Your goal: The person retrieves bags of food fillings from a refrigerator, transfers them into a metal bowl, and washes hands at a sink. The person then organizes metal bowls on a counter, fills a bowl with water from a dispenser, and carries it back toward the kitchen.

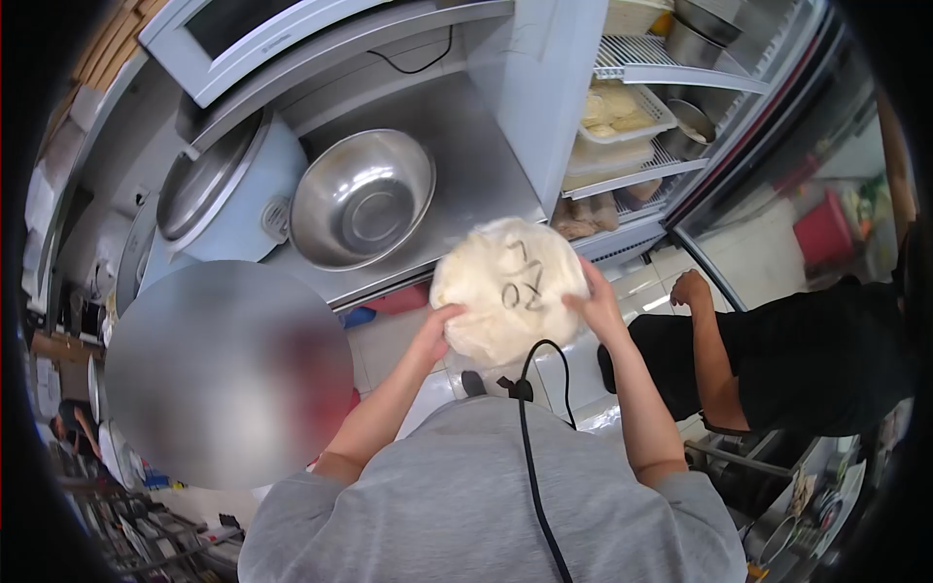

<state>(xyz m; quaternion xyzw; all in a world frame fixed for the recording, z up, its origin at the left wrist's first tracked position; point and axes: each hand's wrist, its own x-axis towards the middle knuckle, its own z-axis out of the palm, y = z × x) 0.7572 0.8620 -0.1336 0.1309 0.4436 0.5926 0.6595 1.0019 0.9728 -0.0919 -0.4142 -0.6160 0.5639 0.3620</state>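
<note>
In front of my body I hold a round, pale bundle (505,291) wrapped in clear plastic, with dark handwritten marks on its top. What is inside could be dough, but I cannot make it out for sure. My left hand (436,332) grips its lower left edge, thumb on top. On the opposite edge my right hand (598,303) is closed the same way, its fingers partly hidden behind the bundle. Just beyond the bundle, a wide steel bowl (374,209) rests on the steel counter (476,146).
A light-blue cooker-like pot (238,194) with a steel lid stands left of the bowl. To the right is an open fridge with trays (622,112) and steel pots (688,126) on racks. A person in black (797,360) stands close on my right. A blurred area covers the left.
</note>
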